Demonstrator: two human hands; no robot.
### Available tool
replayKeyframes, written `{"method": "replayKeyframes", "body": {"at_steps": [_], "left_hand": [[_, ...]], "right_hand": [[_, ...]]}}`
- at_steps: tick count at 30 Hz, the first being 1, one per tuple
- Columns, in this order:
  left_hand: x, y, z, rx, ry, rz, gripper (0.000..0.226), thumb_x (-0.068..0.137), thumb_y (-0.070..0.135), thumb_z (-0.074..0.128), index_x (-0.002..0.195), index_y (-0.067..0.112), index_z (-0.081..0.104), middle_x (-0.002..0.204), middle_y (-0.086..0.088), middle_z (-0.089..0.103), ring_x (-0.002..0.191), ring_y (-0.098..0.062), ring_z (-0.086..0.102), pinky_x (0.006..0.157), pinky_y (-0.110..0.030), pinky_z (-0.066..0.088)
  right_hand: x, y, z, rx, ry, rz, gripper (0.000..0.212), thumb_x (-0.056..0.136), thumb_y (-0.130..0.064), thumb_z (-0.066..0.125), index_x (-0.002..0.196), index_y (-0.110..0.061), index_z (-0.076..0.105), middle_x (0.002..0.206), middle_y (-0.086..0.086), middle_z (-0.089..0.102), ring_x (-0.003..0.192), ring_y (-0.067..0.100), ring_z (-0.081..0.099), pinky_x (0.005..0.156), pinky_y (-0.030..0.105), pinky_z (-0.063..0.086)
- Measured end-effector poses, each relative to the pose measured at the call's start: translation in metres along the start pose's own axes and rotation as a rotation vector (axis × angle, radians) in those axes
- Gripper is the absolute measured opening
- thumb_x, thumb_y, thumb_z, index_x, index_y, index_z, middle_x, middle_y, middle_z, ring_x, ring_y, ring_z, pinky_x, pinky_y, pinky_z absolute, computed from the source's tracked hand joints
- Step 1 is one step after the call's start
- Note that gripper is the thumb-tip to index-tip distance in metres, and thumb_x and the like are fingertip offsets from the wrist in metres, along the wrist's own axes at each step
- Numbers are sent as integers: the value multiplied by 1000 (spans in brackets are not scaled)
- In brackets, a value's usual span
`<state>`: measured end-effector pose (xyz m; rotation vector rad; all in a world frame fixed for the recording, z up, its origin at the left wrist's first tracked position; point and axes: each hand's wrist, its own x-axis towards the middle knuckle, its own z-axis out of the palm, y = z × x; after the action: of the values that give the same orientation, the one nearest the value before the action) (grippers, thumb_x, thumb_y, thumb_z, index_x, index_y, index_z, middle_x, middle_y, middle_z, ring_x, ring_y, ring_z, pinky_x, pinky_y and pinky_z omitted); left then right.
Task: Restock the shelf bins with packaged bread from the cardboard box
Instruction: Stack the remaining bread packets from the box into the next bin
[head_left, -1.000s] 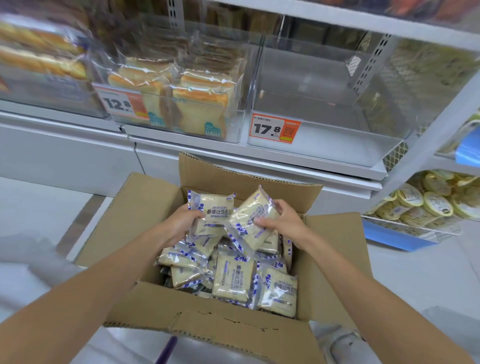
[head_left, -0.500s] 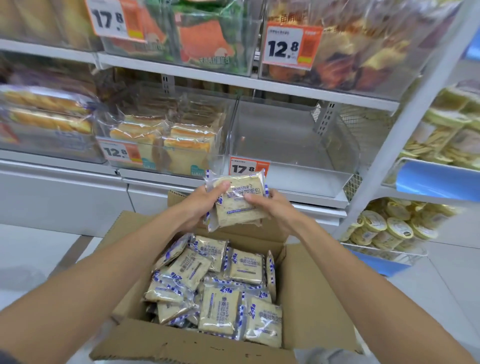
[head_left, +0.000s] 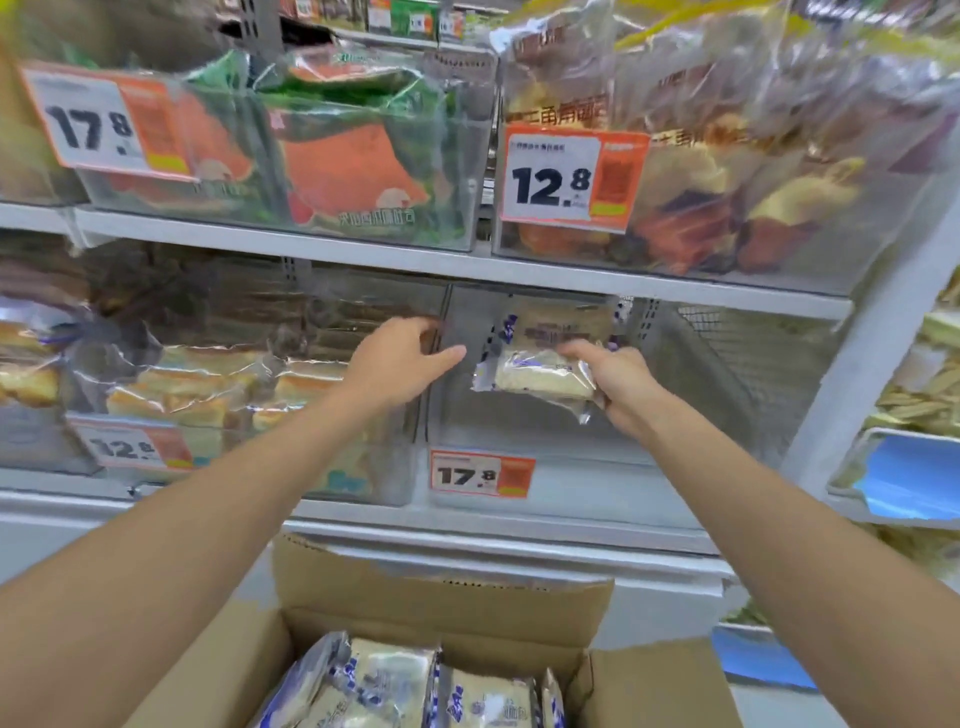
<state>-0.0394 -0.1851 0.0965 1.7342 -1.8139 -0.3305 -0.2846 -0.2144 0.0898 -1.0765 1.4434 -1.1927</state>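
The clear bin on the lower shelf carries a 17.8 price tag at its front left corner. Inside that bin, raised off its floor, the right hand has its grip closed on a bread packet, a pale slice in clear wrap with blue print. The thumb lies over the packet's right end and the fingers curl beneath, so the packet sits roughly flat across the bin. Just behind and above it, toward the bin's back, a second packet of the same kind stands more upright; blur hides whether the hand holds this one too. The left hand hovers at the bin's left wall with its grip released, fingers loosely extended toward the held packet and apart from it. Whether it touches the wall cannot be told. Below and in front of the bin, the cardboard box stands open, with more boxed packets of the same bread standing on edge inside. Touching the bin's left side, a neighbouring bin holds bagged sliced loaves behind a 12.8 tag. On the shelf above the bin, another bin shows bags of mixed-colour bread behind a second 12.8 tag. Up and to the left of the bin sit orange-and-green packs. To the bin's right, beyond the shelf post, is a blue-fronted tray.
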Motion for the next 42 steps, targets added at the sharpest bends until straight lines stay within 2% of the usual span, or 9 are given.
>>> {"method": "replayKeyframes", "body": {"at_steps": [4, 10, 17, 22, 27, 30, 32, 36, 42], "left_hand": [[9, -12, 10, -244, -40, -70, 50, 87, 36, 67, 135, 27, 56, 115, -8, 68, 105, -26, 63, 87, -30, 46], [7, -20, 16, -353, -2, -77, 49, 84, 38, 69, 131, 39, 56, 98, -6, 69, 81, -24, 62, 78, -30, 46], [4, -21, 17, -331, 20, -57, 50, 84, 42, 68, 132, 42, 54, 110, 13, 63, 100, -14, 62, 95, -32, 49], [4, -19, 16, -321, 31, -47, 50, 84, 40, 67, 132, 41, 54, 110, 13, 61, 102, -13, 59, 93, -30, 47], [4, -18, 15, -342, 22, -55, 53, 77, 47, 67, 129, 41, 57, 92, 19, 62, 82, -12, 61, 88, -33, 51], [3, -16, 13, -329, 16, -50, 48, 83, 43, 67, 130, 40, 57, 92, 19, 62, 79, -15, 63, 85, -34, 52], [0, -12, 11, -319, 22, -48, 47, 85, 40, 67, 131, 36, 57, 99, 14, 64, 83, -17, 63, 82, -30, 50], [-11, -4, 0, -99, 72, 21, 45, 82, 44, 69, 123, 26, 64, 115, 0, 66, 104, -20, 60, 89, -33, 49], [-88, 23, -2, -102, 88, 140, 13, 80, 28, 73, 85, 26, 61, 75, 9, 60, 75, -14, 59, 68, -33, 48]], "right_hand": [[54, 12, 30, -263, -149, -130, 64, 65, -28, 88, 118, -19, 53, 106, -4, 65, 86, 15, 64, 67, 21, 52], [105, 44, 46, -434, -197, -105, 73, 71, -3, 83, 128, -6, 38, 116, 6, 56, 105, 20, 55, 52, 12, 43], [113, 54, 48, -485, -18, -369, 119, 67, -11, 86, 153, -26, 4, 141, 11, 33, 125, 21, 40, 98, 29, 37], [111, 56, 54, -937, 34, -555, 87, 72, -31, 81, 143, -27, 32, 141, 12, 23, 126, 34, 37, 98, 42, 45], [102, 48, 56, -723, -85, -447, 96, 71, -21, 84, 149, -25, 28, 152, 13, 11, 139, 30, 29, 103, 20, 28], [87, 37, 45, -691, -134, -334, 102, 75, -18, 81, 152, -37, 17, 160, 9, -17, 145, 32, 23, 109, 31, 31], [69, 28, 38, -757, -119, -292, 100, 77, -20, 80, 152, -40, 17, 161, 6, -14, 145, 33, 25, 109, 37, 35], [11, 13, 27, -817, -80, -460, 64, 82, -15, 71, 141, -20, 45, 128, 6, 48, 109, 23, 55, 84, 30, 48], [-110, 37, 14, -820, 35, -724, 9, 82, -13, 61, 89, -19, 61, 81, -7, 53, 71, 13, 48, 67, 32, 43]]}}
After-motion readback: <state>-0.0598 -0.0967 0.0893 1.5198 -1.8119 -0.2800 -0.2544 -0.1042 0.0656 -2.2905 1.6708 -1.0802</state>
